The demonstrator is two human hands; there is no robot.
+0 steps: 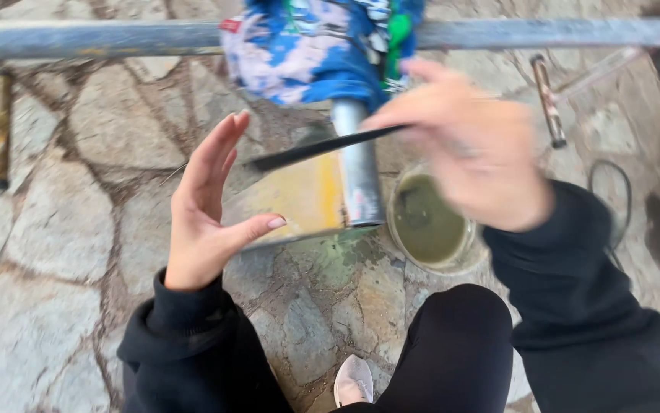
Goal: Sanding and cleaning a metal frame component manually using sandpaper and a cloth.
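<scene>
Black strip [322, 147] is pinched in the blurred right hand [471, 157] at 1 o'clock; left hand [208, 210] spread open, empty. Yellow metal plate [295, 200] looks only partly coated; green paint tub [427, 222] remains full.

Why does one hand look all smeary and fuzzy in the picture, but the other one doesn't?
In the head view the right hand is smeared by motion blur, and the dark stick it holds streaks too; the open left hand shows clearer edges, though still a bit soft. The stone floor lies in even, soft daylight with no hard shadows or glare, and the tub of green liquid looks slightly blurred.
</scene>
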